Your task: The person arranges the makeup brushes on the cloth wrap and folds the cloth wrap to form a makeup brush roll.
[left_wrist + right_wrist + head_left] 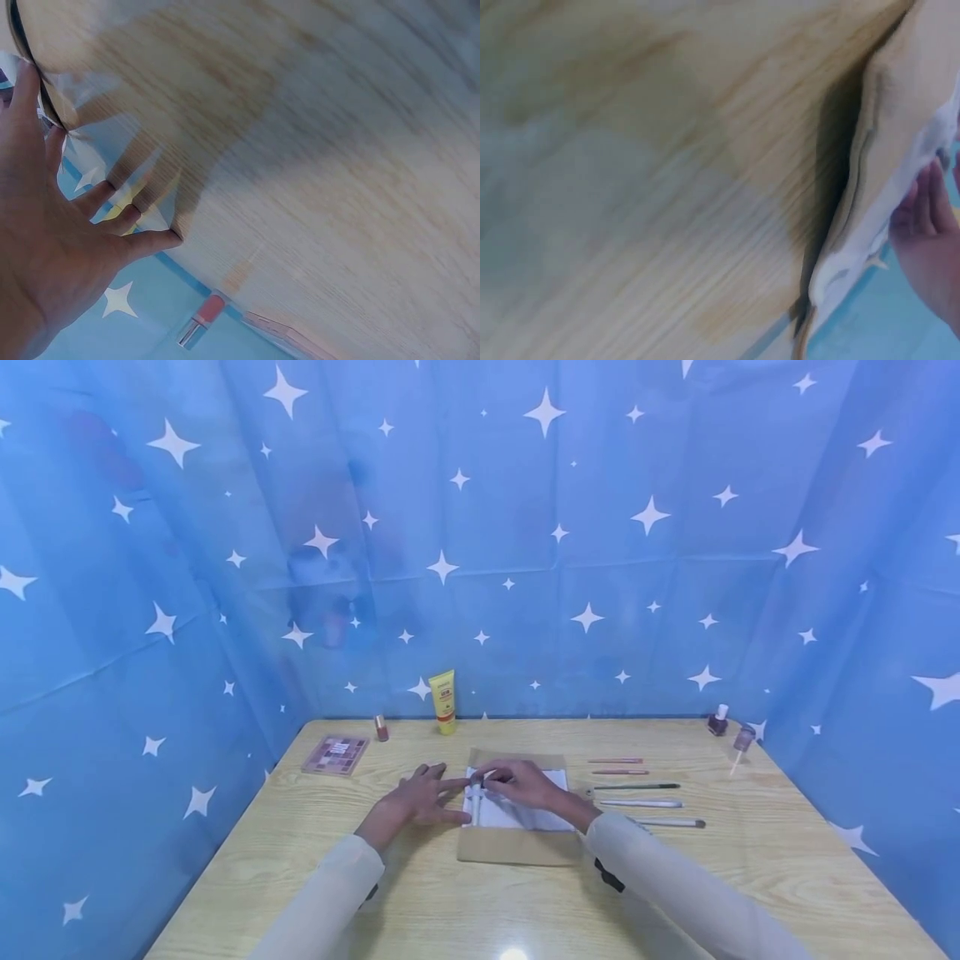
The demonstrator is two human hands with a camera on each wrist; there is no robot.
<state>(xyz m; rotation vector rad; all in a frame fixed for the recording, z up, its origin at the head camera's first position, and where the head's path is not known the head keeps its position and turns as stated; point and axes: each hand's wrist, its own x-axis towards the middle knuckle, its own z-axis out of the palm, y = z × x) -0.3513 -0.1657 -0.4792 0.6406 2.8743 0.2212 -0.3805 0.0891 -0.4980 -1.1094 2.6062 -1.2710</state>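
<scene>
A tan brush pouch with a white inner side lies spread on the table. Along its left end stands a makeup brush, its pale handle toward the person and dark bristles at the far end. My right hand pinches this brush near the bristle end; in the right wrist view the right hand bends over the white cloth. My left hand has its fingers spread, its index finger and thumb at the pouch's left edge. The left wrist view shows the left hand with straight fingers touching the tabletop.
Right of the pouch lie several brushes, including a white-handled brush and a pink one. An eyeshadow palette, a lipstick-like tube and a yellow squeeze tube are at back left. A dark polish bottle stands back right.
</scene>
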